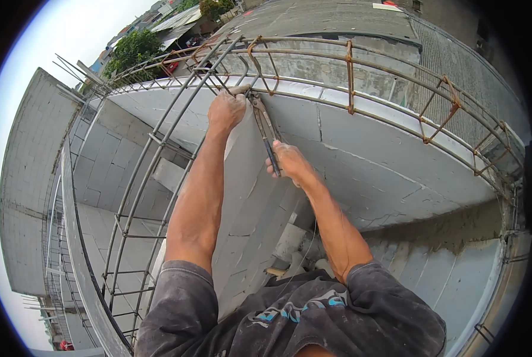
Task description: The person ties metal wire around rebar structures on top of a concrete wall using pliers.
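My right hand (290, 162) is closed around the dark handles of a pair of pincers (263, 122). Their jaws point up to the rebar joint at the top of the block wall (361, 154). A thin wire seems to be at the jaws, too small to make out clearly. Just left of the pincers, my left hand (227, 111) is closed at the same joint and appears to hold a steel bar there; its fingertips are partly hidden. Two rebar cages meet here: a long one (409, 72) along the wall top and another (150, 146) running down to the left.
A grey block wall (34, 172) rises at far left, beside a long straight beam or board (78, 238). Below me are pale pipe-like pieces (290, 241). Beyond the wall lies a corrugated roof (456, 53), with a tree (136, 50) at upper left.
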Motion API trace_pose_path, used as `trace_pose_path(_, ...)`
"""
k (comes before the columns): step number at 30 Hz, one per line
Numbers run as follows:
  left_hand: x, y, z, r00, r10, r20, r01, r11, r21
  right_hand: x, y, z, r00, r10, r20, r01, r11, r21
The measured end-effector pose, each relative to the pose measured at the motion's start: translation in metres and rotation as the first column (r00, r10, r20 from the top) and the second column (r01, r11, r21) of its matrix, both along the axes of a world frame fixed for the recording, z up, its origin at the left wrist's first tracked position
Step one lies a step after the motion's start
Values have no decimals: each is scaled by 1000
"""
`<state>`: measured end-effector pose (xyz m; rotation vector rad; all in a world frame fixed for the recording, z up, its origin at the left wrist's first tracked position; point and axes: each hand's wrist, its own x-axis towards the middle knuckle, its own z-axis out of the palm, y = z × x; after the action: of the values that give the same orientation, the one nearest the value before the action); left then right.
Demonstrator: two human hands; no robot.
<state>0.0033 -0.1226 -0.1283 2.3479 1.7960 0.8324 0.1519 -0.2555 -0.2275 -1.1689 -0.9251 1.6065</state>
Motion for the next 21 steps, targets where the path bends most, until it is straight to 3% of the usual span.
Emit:
trace_pose_path(2, 1, 4, 2, 1000, 1, -3, -1, 1000, 2, -6, -10, 25, 938, -128, 323, 106, 991, 84)
trace_pose_path(5, -1, 2, 1, 1000, 25, -16, -25, 1000, -13, -6, -11, 39, 906, -108, 410, 70, 992, 107)
trace_pose_path(8, 1, 6, -1, 1000, 20, -17, -20, 1000, -3, 11, 2, 24, 995, 55, 77, -56, 998, 8)
trace_pose_path(11, 1, 6, 3, 1000, 18, -10, -18, 1000, -9, 21, 14, 7, 982, 156, -106, -163, 985, -54)
trace_pose_path(14, 4, -3, 7, 1000, 17, 15, -17, 1000, 16, 9, 4, 13, 991, -28, 128, 22, 999, 44)
trace_pose_path(15, 5, -5, 6, 1000, 17, 24, -17, 999, 40, 1, -1, 10, 937, -139, 322, 105, 987, 119)
trace_pose_path(17, 4, -13, 3, 997, 36, 62, -46, 984, 171, -11, -7, 6, 688, -370, 624, 209, 925, 318)
trace_pose_path(19, 10, -45, -6, 992, 54, 118, -95, 920, 381, -6, -4, 9, 759, -276, 589, 138, 953, 270)
trace_pose_path(20, 23, -79, -1, 915, -41, 401, -92, 947, 307, -2, -2, 8, 791, -226, 568, 102, 965, 241)
trace_pose_path(21, 36, -117, 2, 751, -106, 652, -63, 971, 230, 1, 1, 3, 859, -194, 473, 68, 960, 270)
